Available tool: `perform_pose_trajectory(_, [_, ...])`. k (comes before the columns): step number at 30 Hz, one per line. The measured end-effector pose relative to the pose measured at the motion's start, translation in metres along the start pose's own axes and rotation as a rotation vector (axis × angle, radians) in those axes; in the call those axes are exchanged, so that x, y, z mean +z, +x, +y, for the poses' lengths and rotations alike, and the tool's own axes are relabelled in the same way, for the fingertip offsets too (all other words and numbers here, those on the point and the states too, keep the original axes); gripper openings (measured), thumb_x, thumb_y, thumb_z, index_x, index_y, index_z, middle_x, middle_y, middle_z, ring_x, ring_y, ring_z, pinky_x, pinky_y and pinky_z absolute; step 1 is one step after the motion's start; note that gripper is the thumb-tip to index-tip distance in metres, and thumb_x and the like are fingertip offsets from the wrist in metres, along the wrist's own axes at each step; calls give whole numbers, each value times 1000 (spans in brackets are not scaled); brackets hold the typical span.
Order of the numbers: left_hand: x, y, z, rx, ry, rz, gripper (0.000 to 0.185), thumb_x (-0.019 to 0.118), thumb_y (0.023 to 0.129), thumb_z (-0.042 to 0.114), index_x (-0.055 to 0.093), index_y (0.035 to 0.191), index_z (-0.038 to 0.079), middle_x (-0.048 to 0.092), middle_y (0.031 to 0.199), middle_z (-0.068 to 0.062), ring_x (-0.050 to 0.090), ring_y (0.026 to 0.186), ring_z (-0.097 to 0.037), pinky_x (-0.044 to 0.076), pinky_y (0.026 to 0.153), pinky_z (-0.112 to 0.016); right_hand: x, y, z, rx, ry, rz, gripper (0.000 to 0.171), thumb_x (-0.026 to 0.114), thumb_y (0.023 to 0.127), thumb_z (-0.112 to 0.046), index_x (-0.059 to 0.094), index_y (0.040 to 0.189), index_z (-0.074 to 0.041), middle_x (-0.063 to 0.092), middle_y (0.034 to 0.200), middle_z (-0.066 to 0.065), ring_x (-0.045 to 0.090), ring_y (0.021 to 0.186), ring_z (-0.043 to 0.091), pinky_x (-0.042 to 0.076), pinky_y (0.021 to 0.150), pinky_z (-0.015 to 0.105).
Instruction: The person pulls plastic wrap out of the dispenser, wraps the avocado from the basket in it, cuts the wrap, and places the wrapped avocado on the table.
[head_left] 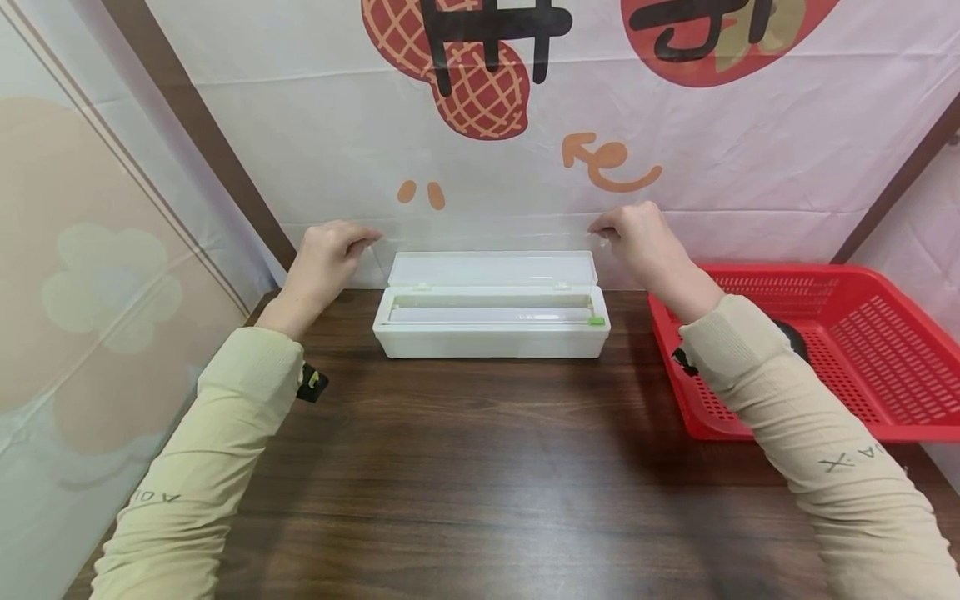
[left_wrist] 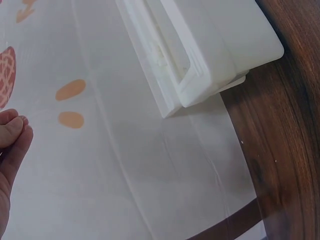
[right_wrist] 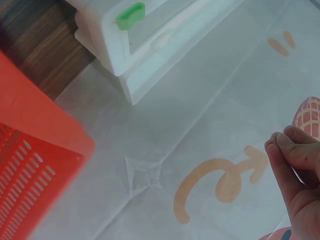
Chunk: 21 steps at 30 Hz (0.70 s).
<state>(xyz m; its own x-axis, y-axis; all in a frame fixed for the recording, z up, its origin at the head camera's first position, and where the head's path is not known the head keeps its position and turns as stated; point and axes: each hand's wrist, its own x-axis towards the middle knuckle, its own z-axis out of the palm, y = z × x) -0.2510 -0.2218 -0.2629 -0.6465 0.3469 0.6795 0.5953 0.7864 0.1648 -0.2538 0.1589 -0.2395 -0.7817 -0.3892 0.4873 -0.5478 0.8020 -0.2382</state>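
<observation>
A white cling-film dispenser box point(head_left: 491, 333) stands at the back of the wooden table, its clear lid point(head_left: 491, 268) tipped open against the wall. A sheet of transparent film point(head_left: 487, 237) rises from the box. My left hand point(head_left: 370, 239) pinches the film's upper left corner above and left of the box. My right hand point(head_left: 602, 230) pinches the upper right corner at about the same height. In the left wrist view the left fingertips point(left_wrist: 14, 131) are pressed together beside the film point(left_wrist: 165, 165). The right wrist view shows the right fingertips point(right_wrist: 285, 147) pinched together and the box's green slider point(right_wrist: 131, 15).
A red plastic basket point(head_left: 862, 392) sits on the table to the right of the box, with a dark object point(head_left: 791, 337) inside, partly hidden by my right sleeve. A printed cloth backdrop point(head_left: 675, 183) hangs close behind the box. Bare wooden tabletop point(head_left: 487, 467) lies in front.
</observation>
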Motion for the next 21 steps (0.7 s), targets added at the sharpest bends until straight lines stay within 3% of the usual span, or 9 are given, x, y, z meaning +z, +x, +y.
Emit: perform_pose_trajectory(21, [-8,3,3,-12,-3,7,15,58,83,-9,70,90,-4,68,86,-20,63,79,-31,51,66,-40,-7,0,-4,-3,2,13,20,54,83,10,71,91,4,68,86,18,63,82,32,51,76,43])
